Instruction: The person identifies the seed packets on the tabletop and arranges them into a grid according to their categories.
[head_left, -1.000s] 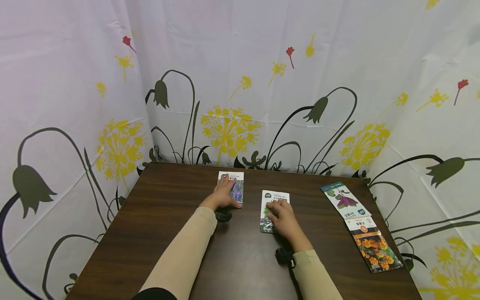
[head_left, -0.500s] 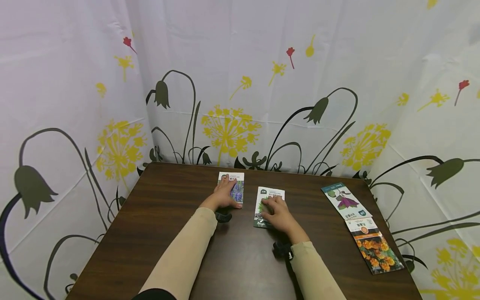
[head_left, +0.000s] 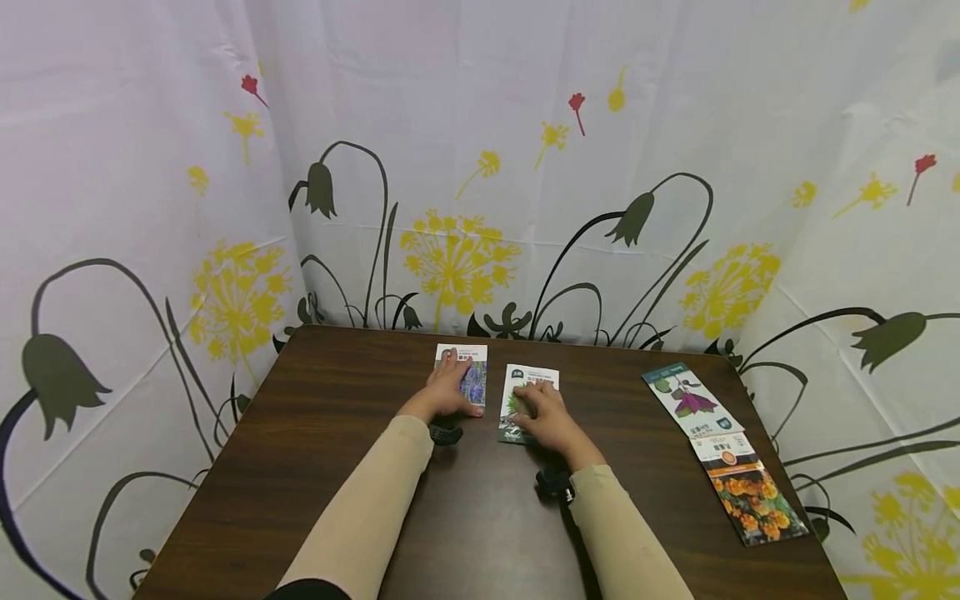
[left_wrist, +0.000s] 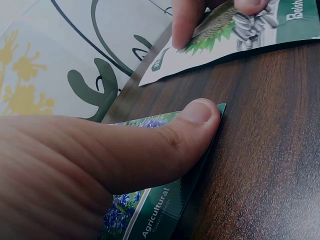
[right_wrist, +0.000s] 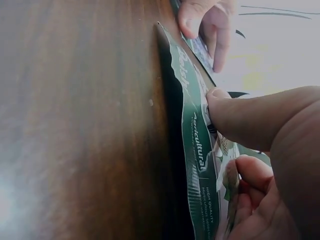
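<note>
My left hand [head_left: 452,385] lies flat on a seed packet with purple flowers [head_left: 477,381] near the far edge of the brown table [head_left: 330,475]. Its thumb [left_wrist: 165,142] presses the packet's near corner [left_wrist: 150,212]. My right hand [head_left: 544,415] rests on a green and white seed packet [head_left: 534,377] just right of the purple one, fingers spread over it. In the right wrist view the thumb [right_wrist: 250,117] presses on the green packet [right_wrist: 196,145], whose long edge stands slightly off the wood. The two packets lie side by side with a narrow gap.
Two more seed packets lie end to end by the table's right edge: one with a purple flower [head_left: 690,402] and one with orange flowers [head_left: 748,492]. A flower-printed white curtain [head_left: 480,167] closes in the table at the back and both sides.
My right hand has slid the green packet left and a little farther away, close beside the purple one. The left hand has stayed still on its packet.
</note>
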